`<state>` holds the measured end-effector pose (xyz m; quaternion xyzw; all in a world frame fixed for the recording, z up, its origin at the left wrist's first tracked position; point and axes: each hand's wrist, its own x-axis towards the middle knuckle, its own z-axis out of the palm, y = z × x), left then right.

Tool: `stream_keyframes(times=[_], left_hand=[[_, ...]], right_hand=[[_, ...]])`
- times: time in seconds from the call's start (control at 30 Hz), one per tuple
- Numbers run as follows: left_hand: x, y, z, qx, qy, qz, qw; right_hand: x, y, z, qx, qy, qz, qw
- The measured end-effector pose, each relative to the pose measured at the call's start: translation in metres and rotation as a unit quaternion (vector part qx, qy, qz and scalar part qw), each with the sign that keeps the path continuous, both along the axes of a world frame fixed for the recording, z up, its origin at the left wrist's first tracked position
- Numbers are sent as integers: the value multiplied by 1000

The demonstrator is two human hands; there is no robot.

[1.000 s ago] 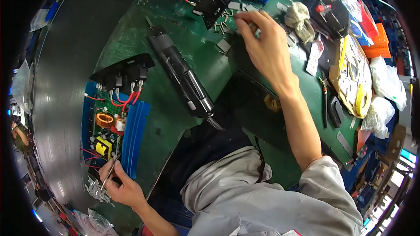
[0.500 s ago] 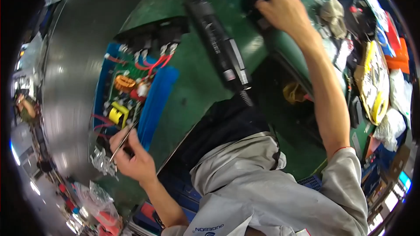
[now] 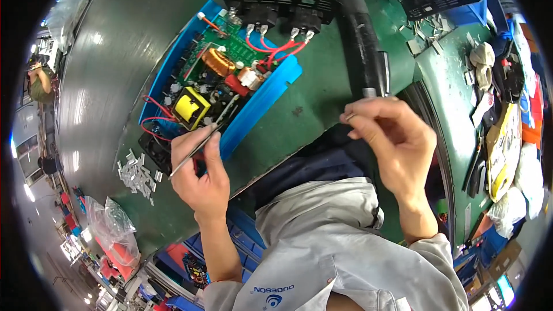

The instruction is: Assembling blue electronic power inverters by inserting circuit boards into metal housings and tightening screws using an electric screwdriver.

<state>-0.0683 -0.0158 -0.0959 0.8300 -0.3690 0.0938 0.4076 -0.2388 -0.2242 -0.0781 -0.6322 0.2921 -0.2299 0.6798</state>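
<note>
Left of centre, tweezers [image 3: 204, 141] are gripped by the left hand [image 3: 201, 175] over an open circuit board [image 3: 216, 80], while something tiny, seemingly not yet fitted, is pinched by the right hand [image 3: 391, 144].

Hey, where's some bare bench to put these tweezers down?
Bare green mat lies between the blue-cased circuit board and the black electric screwdriver. The grey conveyor belt left of the board is also bare. It is crowded by the small metal pieces and along the right edge.
</note>
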Motion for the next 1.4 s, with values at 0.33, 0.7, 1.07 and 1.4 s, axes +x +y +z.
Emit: stream_keyframes(times=[0.33, 0.7, 1.07, 1.4], left_hand=[[4, 4, -1, -1, -13, -21, 1000], [3, 3, 6, -4, 20, -14, 1000], [10, 13, 15, 33, 118, -46, 991], [13, 14, 13, 49, 113, -54, 991]], right_hand=[[18, 22, -16, -82, -31, 43, 995], [67, 57, -46, -277, -59, 106, 953], [78, 56, -51, -300, -31, 120, 946], [78, 58, -48, -296, -3, 129, 947]])
